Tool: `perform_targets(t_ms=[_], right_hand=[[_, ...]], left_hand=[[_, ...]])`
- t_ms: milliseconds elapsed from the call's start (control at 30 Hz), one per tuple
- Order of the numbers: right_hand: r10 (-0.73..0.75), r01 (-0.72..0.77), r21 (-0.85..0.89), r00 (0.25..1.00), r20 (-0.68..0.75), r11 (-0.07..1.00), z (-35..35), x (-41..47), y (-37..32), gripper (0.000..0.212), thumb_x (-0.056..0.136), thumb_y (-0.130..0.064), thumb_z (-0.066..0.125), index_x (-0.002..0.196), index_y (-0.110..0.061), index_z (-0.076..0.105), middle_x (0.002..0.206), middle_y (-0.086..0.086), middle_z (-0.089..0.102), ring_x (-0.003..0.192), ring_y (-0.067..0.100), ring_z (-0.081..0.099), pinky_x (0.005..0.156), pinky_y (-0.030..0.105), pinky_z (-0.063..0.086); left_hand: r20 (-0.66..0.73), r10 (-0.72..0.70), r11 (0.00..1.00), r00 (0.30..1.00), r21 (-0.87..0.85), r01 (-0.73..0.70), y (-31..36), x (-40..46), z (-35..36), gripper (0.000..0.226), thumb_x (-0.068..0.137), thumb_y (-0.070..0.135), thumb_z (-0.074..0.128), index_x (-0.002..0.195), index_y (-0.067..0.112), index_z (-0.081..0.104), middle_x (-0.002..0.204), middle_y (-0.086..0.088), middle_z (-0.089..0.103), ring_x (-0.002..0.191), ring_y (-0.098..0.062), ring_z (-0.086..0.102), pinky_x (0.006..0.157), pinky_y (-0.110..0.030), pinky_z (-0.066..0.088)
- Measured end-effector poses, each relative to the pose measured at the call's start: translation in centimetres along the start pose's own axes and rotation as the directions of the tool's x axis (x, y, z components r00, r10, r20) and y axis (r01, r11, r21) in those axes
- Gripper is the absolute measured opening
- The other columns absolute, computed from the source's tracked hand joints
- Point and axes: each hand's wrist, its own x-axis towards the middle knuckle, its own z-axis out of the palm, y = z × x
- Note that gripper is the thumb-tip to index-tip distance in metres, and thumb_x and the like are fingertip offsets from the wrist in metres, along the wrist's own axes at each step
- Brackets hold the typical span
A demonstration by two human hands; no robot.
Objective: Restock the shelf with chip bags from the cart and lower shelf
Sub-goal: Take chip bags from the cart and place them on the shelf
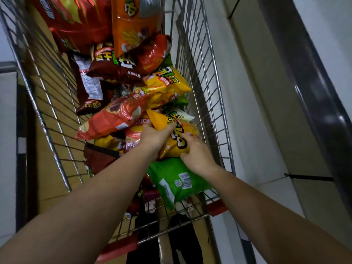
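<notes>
A wire shopping cart [198, 60] holds several chip bags in red, orange, brown, yellow and green. Both my hands reach into its near end. My left hand [155, 137] grips the upper left edge of a yellow chip bag [172, 134], thumb and fingers curled around it. My right hand [196, 154] holds the same bag from its lower right, fingers curled on its front and edge. Just below it lies a green chip bag [175, 180], back side up, touching my right wrist. A red-orange bag [112, 117] lies left of the yellow one.
Further in the cart are a second yellow bag [167, 84], brown bags [114, 63], an orange bag [133, 21] and a large red bag [72, 20]. A white shelf unit [257, 111] stands close along the cart's right side. Cardboard boxes [47, 168] lie left of the cart.
</notes>
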Motion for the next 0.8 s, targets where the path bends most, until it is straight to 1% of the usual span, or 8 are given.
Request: perform_targets(t_ms=[100, 267, 400, 467, 600, 700, 733, 800], right_hand=[[-0.036, 0.037, 0.016, 0.999, -0.041, 0.999, 0.3, -0.4, 0.5, 0.057, 0.089, -0.004, 0.052, 0.142, -0.020, 0.040, 0.142, 0.006, 0.045, 0.128, 0.023, 0.042, 0.105, 0.028, 0.031], [-0.016, 0.034, 0.127, 0.991, -0.134, 0.991, 0.1, -0.2, 0.4, 0.043, 0.091, -0.005, 0.050, 0.132, -0.019, 0.051, 0.127, 0.005, 0.058, 0.115, 0.020, 0.053, 0.096, 0.028, 0.040], [-0.011, 0.050, 0.222, 0.985, -0.172, 0.974, -1.6, 0.4, -0.3, 0.050, 0.089, -0.006, 0.055, 0.136, -0.019, 0.045, 0.128, 0.005, 0.054, 0.112, 0.018, 0.053, 0.093, 0.027, 0.043], [-0.063, 0.100, 0.201, 0.982, -0.179, 0.974, -3.0, 0.5, -0.9, 0.061, 0.086, -0.006, 0.061, 0.140, -0.020, 0.038, 0.135, 0.007, 0.046, 0.121, 0.020, 0.047, 0.096, 0.027, 0.039], [-0.193, 0.209, 0.128, 0.973, -0.125, 0.970, -6.2, 0.3, -2.4, 0.090, 0.075, -0.017, 0.076, 0.147, -0.022, 0.023, 0.146, 0.004, 0.033, 0.131, 0.021, 0.037, 0.106, 0.036, 0.034], [-0.247, 0.243, 0.175, 0.969, 0.005, 0.954, -8.1, 0.6, -3.4, 0.112, 0.059, -0.031, 0.086, 0.148, -0.028, 0.018, 0.149, 0.000, 0.032, 0.134, 0.021, 0.036, 0.109, 0.046, 0.034], [-0.266, 0.244, 0.223, 0.961, 0.073, 0.944, -8.5, 0.8, -3.6, 0.112, 0.056, -0.033, 0.087, 0.146, -0.030, 0.021, 0.145, -0.002, 0.039, 0.131, 0.020, 0.041, 0.108, 0.047, 0.036], [-0.278, 0.208, 0.334, 0.944, 0.179, 0.919, -8.8, 0.8, -4.1, 0.094, 0.062, -0.024, 0.085, 0.140, -0.027, 0.033, 0.131, -0.004, 0.054, 0.120, 0.018, 0.052, 0.104, 0.045, 0.042]], left_hand=[[0.006, -0.001, 0.998, 1.000, 0.063, 0.001, -0.7, 0.4, -0.3, 0.070, 0.074, 0.034, 0.079, 0.129, 0.008, 0.045, 0.121, -0.009, 0.059, 0.108, -0.031, 0.059, 0.094, -0.046, 0.050], [0.034, -0.021, 1.000, 0.999, 0.017, 0.020, -0.8, -0.2, -1.0, 0.056, 0.078, 0.013, 0.077, 0.125, 0.010, 0.046, 0.115, -0.012, 0.062, 0.101, -0.033, 0.062, 0.087, -0.048, 0.053], [0.063, 0.096, 0.995, 0.993, 0.017, -0.097, -0.1, -1.8, -2.0, 0.066, 0.080, 0.008, 0.073, 0.136, 0.018, 0.039, 0.111, -0.003, 0.060, 0.082, -0.020, 0.062, 0.068, -0.040, 0.056], [0.092, 0.166, 0.983, 0.982, 0.064, -0.173, 0.7, -2.6, -3.1, 0.070, 0.079, 0.009, 0.074, 0.138, 0.022, 0.038, 0.115, -0.004, 0.061, 0.089, -0.025, 0.064, 0.076, -0.047, 0.057], [0.198, 0.299, 0.938, 0.933, 0.118, -0.325, 4.0, -4.2, -6.1, 0.075, 0.077, 0.006, 0.073, 0.140, 0.025, 0.038, 0.127, -0.006, 0.055, 0.105, -0.030, 0.061, 0.088, -0.051, 0.053], [0.353, 0.352, 0.836, 0.867, 0.299, -0.461, 7.3, -5.2, -8.5, 0.075, 0.077, 0.007, 0.074, 0.141, 0.024, 0.039, 0.126, -0.007, 0.055, 0.108, -0.029, 0.060, 0.089, -0.044, 0.052], [0.411, 0.347, 0.798, 0.843, 0.344, -0.496, 8.3, -5.5, -9.2, 0.075, 0.077, 0.007, 0.073, 0.142, 0.023, 0.040, 0.125, -0.008, 0.057, 0.108, -0.028, 0.060, 0.089, -0.040, 0.052], [0.476, 0.340, 0.741, 0.811, 0.395, -0.543, 9.7, -5.9, -10.0, 0.073, 0.078, 0.007, 0.073, 0.142, 0.022, 0.041, 0.126, -0.006, 0.057, 0.110, -0.024, 0.059, 0.094, -0.038, 0.049]])
